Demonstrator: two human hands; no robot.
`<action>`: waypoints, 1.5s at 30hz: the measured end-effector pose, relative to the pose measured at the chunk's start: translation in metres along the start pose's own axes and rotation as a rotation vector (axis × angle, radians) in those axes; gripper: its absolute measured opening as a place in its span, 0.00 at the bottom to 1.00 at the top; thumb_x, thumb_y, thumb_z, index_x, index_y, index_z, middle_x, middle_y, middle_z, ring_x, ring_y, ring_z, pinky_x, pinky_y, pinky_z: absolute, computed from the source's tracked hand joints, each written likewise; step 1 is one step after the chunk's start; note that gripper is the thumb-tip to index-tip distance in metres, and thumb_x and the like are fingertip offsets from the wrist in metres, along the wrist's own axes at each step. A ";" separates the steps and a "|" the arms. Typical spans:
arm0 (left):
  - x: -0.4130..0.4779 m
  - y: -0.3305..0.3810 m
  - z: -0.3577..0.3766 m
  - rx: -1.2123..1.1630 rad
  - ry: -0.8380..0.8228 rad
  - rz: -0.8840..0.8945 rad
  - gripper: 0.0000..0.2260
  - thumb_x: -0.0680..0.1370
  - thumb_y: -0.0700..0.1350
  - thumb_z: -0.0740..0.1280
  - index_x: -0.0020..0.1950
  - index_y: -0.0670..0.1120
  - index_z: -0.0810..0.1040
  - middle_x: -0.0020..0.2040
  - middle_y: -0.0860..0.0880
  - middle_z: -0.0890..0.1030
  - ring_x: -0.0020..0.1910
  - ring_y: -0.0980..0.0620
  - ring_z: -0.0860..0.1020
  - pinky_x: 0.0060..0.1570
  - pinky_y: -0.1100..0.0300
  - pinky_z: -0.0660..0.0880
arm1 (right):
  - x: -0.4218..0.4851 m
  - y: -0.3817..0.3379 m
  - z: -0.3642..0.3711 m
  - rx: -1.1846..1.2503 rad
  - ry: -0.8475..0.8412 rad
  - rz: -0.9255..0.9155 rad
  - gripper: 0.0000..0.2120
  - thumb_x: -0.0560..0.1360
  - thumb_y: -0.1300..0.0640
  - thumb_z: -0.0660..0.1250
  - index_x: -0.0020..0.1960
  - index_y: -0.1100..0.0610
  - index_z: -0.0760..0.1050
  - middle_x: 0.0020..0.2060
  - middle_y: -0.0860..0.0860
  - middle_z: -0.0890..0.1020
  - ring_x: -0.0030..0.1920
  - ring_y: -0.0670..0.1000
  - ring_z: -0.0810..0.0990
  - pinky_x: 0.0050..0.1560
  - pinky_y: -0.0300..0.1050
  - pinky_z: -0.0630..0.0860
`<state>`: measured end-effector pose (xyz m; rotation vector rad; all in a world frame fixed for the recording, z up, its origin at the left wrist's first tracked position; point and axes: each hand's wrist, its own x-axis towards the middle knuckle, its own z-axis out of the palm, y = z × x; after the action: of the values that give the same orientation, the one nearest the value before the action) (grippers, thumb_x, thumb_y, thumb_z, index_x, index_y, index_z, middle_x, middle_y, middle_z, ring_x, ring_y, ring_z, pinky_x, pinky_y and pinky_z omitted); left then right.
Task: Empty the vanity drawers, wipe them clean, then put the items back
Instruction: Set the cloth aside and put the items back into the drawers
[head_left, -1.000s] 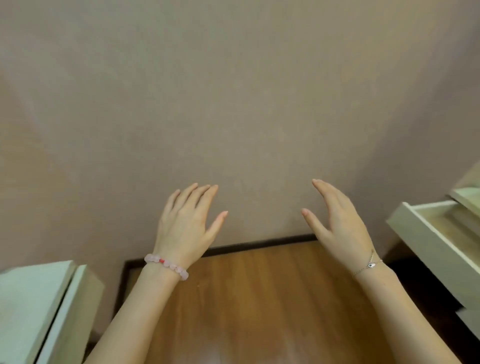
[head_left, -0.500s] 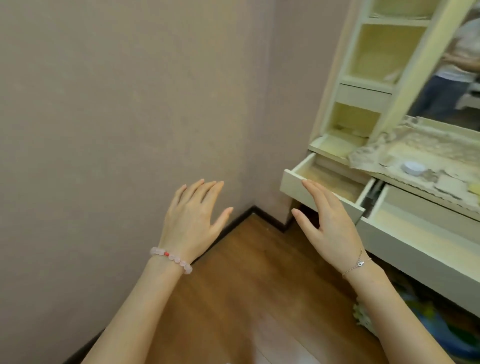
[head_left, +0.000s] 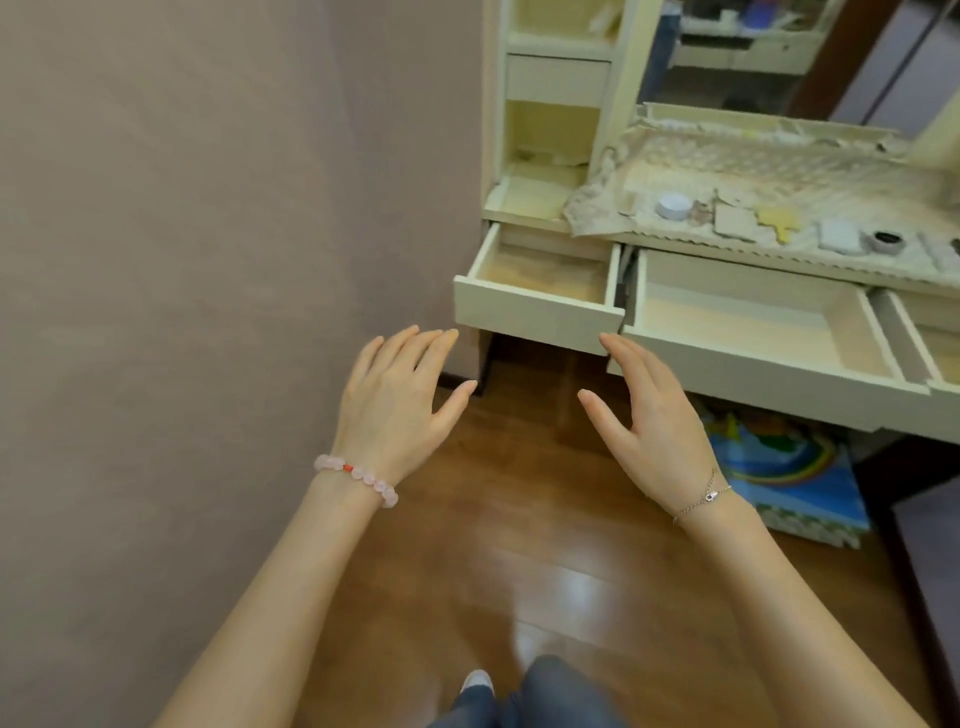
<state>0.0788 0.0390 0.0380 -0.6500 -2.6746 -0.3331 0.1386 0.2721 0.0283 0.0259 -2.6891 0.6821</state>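
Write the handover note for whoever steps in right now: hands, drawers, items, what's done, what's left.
Hands: left hand and right hand are both open, holding nothing, raised in front of the vanity.
Drawers: small left drawer and wide middle drawer are pulled out and look empty.
Items: several, among them a white jar and a dark jar, lie on the vanity top.
Done: emptying, it seems. Whether the drawers are wiped cannot be told.
Left: wipe if needed, put the items back.

Two cream vanity drawers, small left drawer (head_left: 537, 306) beside wide drawer (head_left: 753, 358), stand pulled open, interiors bare.
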 end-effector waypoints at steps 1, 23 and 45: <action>0.004 0.002 0.006 -0.016 -0.012 0.021 0.25 0.77 0.58 0.54 0.66 0.44 0.73 0.61 0.47 0.78 0.64 0.45 0.73 0.64 0.48 0.66 | -0.001 0.004 0.000 -0.011 0.010 0.020 0.28 0.76 0.44 0.56 0.72 0.54 0.61 0.69 0.51 0.68 0.70 0.49 0.64 0.70 0.47 0.63; 0.200 0.085 0.148 -0.100 -0.225 0.229 0.26 0.77 0.59 0.52 0.66 0.44 0.73 0.61 0.46 0.78 0.64 0.45 0.73 0.64 0.47 0.67 | 0.109 0.179 -0.004 -0.038 -0.028 0.274 0.26 0.78 0.49 0.60 0.73 0.55 0.59 0.71 0.52 0.66 0.72 0.50 0.62 0.71 0.48 0.61; 0.409 0.116 0.296 -0.180 -0.331 0.285 0.24 0.77 0.58 0.56 0.67 0.46 0.72 0.62 0.48 0.77 0.65 0.47 0.72 0.65 0.48 0.65 | 0.273 0.340 0.009 -0.137 -0.052 0.432 0.27 0.76 0.46 0.57 0.71 0.58 0.63 0.69 0.53 0.69 0.70 0.52 0.65 0.68 0.41 0.58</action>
<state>-0.2906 0.3920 -0.0489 -1.2222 -2.8220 -0.4217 -0.1554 0.5876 -0.0384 -0.5938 -2.8088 0.6180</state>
